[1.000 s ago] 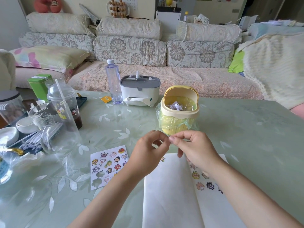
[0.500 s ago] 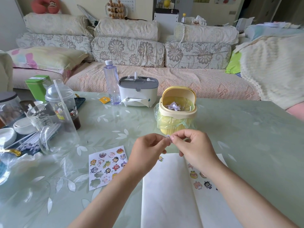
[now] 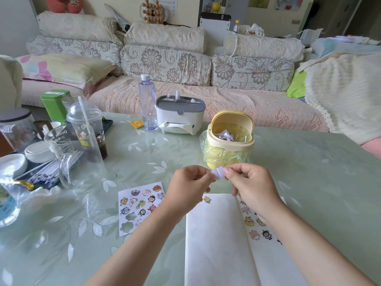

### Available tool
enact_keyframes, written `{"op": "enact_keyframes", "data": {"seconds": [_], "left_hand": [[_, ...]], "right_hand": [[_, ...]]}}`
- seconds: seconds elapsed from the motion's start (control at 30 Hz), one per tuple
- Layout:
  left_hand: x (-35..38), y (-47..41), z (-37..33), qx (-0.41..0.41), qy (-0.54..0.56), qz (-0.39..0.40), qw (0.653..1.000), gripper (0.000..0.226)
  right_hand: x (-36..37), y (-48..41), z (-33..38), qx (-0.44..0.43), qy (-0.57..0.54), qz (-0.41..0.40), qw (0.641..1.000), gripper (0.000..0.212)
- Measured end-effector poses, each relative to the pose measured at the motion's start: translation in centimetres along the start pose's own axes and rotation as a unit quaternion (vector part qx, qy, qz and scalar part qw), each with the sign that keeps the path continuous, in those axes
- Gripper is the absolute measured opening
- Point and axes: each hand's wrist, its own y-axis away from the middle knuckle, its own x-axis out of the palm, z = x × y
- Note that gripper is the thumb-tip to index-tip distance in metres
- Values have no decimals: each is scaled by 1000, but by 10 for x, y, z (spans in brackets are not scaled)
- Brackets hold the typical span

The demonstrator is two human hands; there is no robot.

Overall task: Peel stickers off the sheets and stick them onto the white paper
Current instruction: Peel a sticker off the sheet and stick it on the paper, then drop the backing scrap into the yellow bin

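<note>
Both hands are raised a little above the pale green, leaf-patterned glass counter (image 3: 313,182), meeting almost fingertip to fingertip. The left hand (image 3: 188,185) and the right hand (image 3: 250,183) each pinch one end of a small pale lilac scrap of paper (image 3: 216,173) between thumb and forefinger, with the remaining fingers curled in. The scrap is small and bent, so it may be a sticker or only a bit of backing; I cannot tell which.

Directly below the hands, and running back toward the person between the two forearms, lies the long white paper (image 3: 216,254). A single yellow-and-green cartoon sticker (image 3: 207,199) sits on its far edge just under the left hand. A cluster of small cartoon stickers (image 3: 255,228) lies on its right part, partly hidden by the right wrist.

To the left of the left hand, flat on the counter and apart from the white paper, is the rectangular sticker sheet of round cartoon faces (image 3: 142,205). Its lower corner shows blank peeled-out shapes.

Just beyond the hands stands a small yellow plastic bin with a raised swing lid (image 3: 231,139), lined with a thin yellow-green bag and holding crumpled pale scraps. Farther off, beyond the left hand, are a white tissue box with a grey lid (image 3: 179,116) and a clear plastic bottle (image 3: 147,104).
</note>
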Motion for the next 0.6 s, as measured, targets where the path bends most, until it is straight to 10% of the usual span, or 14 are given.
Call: {"op": "enact_keyframes", "data": {"seconds": [0.6], "left_hand": [[-16, -16, -4, -13, 12, 11, 1000, 18]], "right_hand": [[-11, -78, 21, -90, 121, -190, 970, 5]]}}
